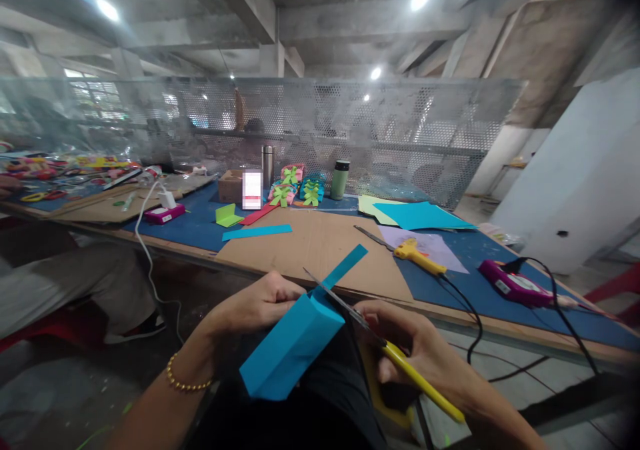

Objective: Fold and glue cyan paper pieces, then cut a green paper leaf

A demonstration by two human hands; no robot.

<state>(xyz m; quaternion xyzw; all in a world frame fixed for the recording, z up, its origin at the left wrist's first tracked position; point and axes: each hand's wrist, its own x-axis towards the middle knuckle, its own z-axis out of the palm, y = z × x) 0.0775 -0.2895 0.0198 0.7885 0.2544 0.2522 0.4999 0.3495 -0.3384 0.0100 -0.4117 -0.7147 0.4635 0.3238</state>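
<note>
My left hand (265, 301) holds a folded blue paper piece (295, 350) over my lap, its fingers closed along the upper edge. A narrow blue strip (346, 267) extends from the top of that piece towards the cardboard. In my right hand (400, 337) are scissors with yellow handles (425, 387); their blades reach up and left, across the base of the strip. Whether the blades are fully closed is hard to tell. Another blue strip (257, 232) lies at the cardboard's left edge.
On the blue table lie a brown cardboard sheet (315, 240), a yellow glue gun (420, 257), blue paper (425, 215) and a purple power strip (517, 283). A green bottle (340, 180) stands behind. A seated person's leg (85, 283) is at the left.
</note>
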